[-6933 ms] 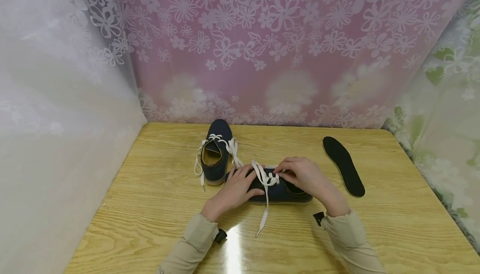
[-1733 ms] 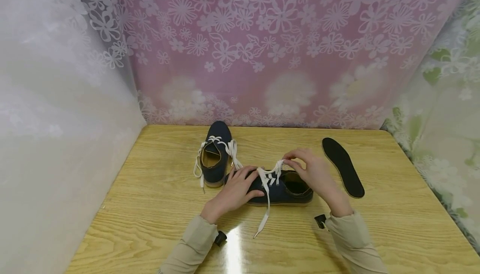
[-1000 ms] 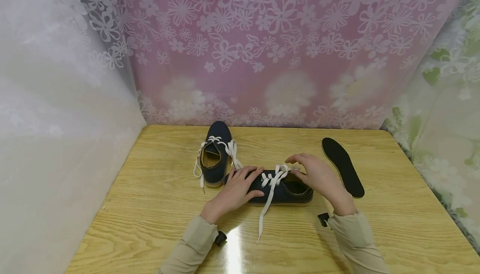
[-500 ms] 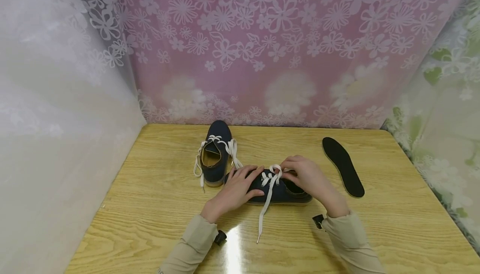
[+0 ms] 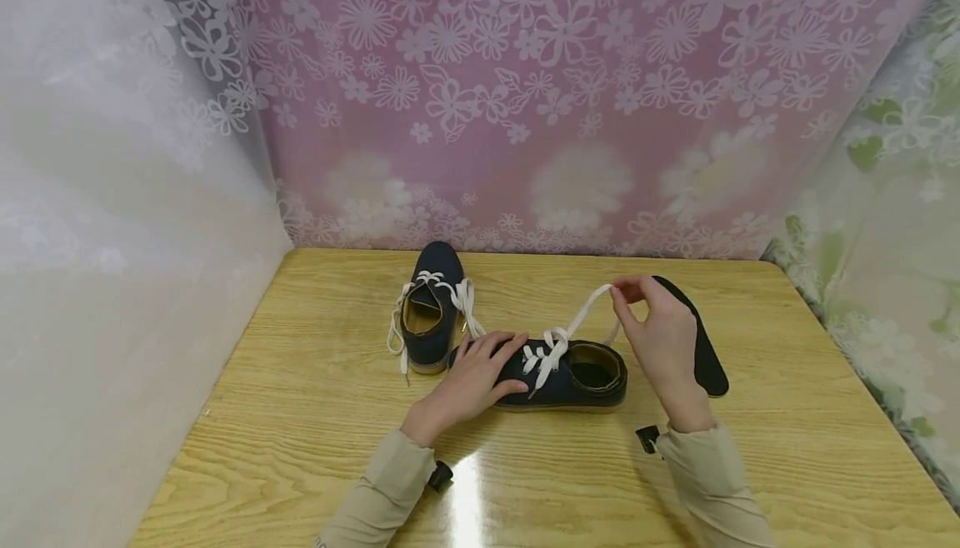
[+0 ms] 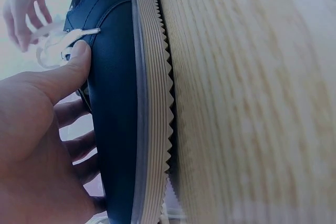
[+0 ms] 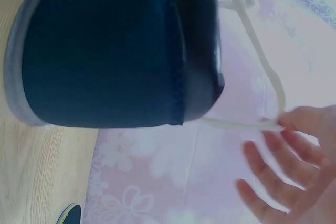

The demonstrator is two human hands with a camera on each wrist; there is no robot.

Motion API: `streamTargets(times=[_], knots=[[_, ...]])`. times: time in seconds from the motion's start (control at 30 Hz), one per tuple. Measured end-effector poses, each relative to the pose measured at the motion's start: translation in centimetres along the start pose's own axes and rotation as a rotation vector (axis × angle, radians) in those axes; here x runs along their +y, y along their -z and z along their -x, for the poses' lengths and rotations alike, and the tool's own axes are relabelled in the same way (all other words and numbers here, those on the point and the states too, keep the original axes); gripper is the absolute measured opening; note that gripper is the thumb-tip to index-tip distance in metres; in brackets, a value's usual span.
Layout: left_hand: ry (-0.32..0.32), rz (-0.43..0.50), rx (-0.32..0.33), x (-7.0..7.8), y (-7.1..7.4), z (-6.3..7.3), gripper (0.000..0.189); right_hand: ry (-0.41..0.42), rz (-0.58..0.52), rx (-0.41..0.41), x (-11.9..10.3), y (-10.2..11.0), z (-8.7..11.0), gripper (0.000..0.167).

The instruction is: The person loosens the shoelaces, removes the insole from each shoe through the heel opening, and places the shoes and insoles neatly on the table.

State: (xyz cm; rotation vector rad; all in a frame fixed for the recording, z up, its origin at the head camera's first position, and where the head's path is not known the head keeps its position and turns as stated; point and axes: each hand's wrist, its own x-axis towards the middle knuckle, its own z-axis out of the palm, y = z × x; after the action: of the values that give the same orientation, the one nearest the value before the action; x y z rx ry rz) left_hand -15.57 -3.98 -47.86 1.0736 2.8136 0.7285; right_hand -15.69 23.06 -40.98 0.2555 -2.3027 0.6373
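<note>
Head: right hand [image 5: 666, 340] pinches lace [image 5: 587, 311] (left hand [image 5: 467, 386], spread, holds shoe [image 5: 570, 394]).

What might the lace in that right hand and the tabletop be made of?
White lace: probably woven fabric, matte; it looks flat and bends softly. Tabletop: wood or wood-look laminate, glossy; it shows grain lines and a bright reflection.

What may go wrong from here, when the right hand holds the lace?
The right hand only pinches the white lace, so it might slip. Its near end looks much shorter than the raised length, so both ends may finish uneven. The lace of the other shoe lies close to the left hand and could tangle.
</note>
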Motion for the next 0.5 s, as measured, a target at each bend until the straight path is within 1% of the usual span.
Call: streamTargets(times=[0.03,0.1,0.23,0.3,0.33,0.4,0.5], knots=[[0.000,-0.001,0.001,-0.01,0.00,0.00,0.071,-0.008,0.007,-0.026,0.07,0.00,-0.01,0.015],[-0.004,-0.004,0.005,0.00,0.03,0.02,0.071,-0.017,0.015,-0.123,0.08,-0.02,0.06,0.016],[-0.013,0.000,0.015,0.05,0.03,0.07,0.070,-0.020,0.039,-0.385,-0.04,-0.15,0.29,0.021],[-0.015,-0.002,0.017,0.02,-0.02,0.05,0.070,0.002,0.053,-0.490,-0.02,-0.24,0.47,0.023],[-0.014,-0.002,0.015,0.01,-0.04,0.04,0.070,0.017,0.059,-0.526,0.05,-0.31,0.56,0.025],[-0.012,-0.007,0.013,0.00,-0.08,0.02,0.070,0.046,0.065,-0.563,0.14,-0.45,0.72,0.027],[-0.005,-0.007,0.002,0.01,-0.04,-0.04,0.071,0.094,0.041,-0.572,0.12,-0.68,0.84,0.029]])
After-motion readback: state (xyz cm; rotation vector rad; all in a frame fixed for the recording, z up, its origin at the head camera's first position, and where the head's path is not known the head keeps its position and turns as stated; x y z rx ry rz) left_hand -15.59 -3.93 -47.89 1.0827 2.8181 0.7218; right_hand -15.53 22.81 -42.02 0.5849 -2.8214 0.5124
